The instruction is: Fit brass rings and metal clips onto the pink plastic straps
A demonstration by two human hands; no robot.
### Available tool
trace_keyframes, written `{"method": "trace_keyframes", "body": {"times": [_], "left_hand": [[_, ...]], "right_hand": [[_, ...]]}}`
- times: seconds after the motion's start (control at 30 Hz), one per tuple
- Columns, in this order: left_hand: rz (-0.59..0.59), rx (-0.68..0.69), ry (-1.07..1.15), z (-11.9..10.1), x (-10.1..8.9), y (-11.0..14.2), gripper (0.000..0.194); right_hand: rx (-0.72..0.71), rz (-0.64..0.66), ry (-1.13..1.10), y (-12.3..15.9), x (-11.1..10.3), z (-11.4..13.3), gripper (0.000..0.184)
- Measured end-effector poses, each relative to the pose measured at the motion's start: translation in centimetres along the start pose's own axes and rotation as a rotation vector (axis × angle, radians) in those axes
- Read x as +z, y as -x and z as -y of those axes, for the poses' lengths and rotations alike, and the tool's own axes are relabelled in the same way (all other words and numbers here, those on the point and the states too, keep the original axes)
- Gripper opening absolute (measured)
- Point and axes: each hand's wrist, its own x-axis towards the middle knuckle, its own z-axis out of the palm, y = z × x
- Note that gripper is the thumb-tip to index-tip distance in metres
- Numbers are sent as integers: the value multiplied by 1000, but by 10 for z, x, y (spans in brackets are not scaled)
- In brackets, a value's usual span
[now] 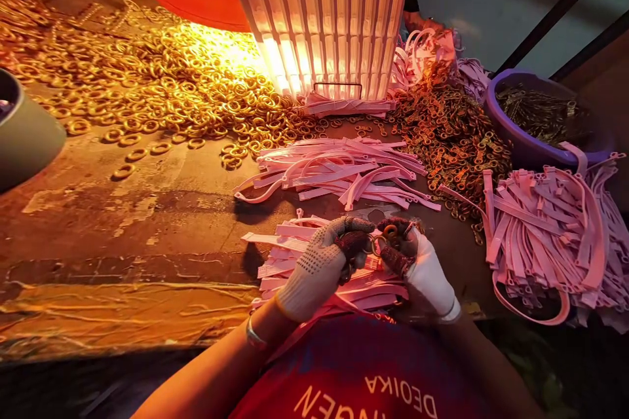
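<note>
My left hand (pixel 322 258), in a pale dotted glove with dark fingertips, is closed in a pinch on a metal ring (pixel 377 246). Opposite it, my right hand (pixel 423 270), in a white glove with dark fingertips, is closed against the same ring. A second, orange-looking ring (pixel 390 231) shows among the right fingers. Both hands hang just above a heap of pink straps (pixel 289 268), which my left wrist and fingers partly cover. Farther off lies another bunch of pink straps (pixel 339 167). Whatever else sits inside the fingers is hidden.
Loose brass-coloured rings (pixel 196 78) spread across the back left. Small metal clasps (pixel 455 131) are piled at right, beside a purple basin (pixel 506 124) and more pink straps (pixel 545 229). A ribbed, lit panel (pixel 324 19) stands at the back, with a person's hand (pixel 420 21) behind it.
</note>
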Motion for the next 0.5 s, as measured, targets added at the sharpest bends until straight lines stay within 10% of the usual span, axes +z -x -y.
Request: {"method": "trace_keyframes", "body": {"times": [0.2, 0.5], "left_hand": [[-6, -113, 323, -6, -13, -11, 21], [96, -120, -111, -10, -2, 0, 26]], "right_hand": [[-203, -5, 199, 7, -1, 1, 28], [-454, 259, 664, -3, -15, 0, 49]]}}
